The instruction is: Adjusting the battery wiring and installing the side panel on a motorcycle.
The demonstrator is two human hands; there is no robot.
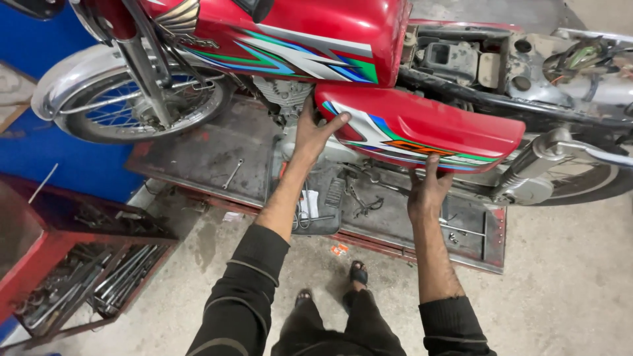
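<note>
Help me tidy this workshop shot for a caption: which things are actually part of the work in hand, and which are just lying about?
In hand:
- red side panel, gripped at both ends
- left hand on its front end
- right hand under its lower edge
- red motorcycle

Lying about:
- spanner on the metal work platform
- red tool tray with loose tools
- orange scrap on the floor

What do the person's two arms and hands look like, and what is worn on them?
Both hands, the left hand and the right hand, are bare, without gloves, rings or a watch that can be seen. The forearms are uncovered too. Dark sleeves are pushed up toward the elbows; the left one shows thin lighter seam lines.
</note>
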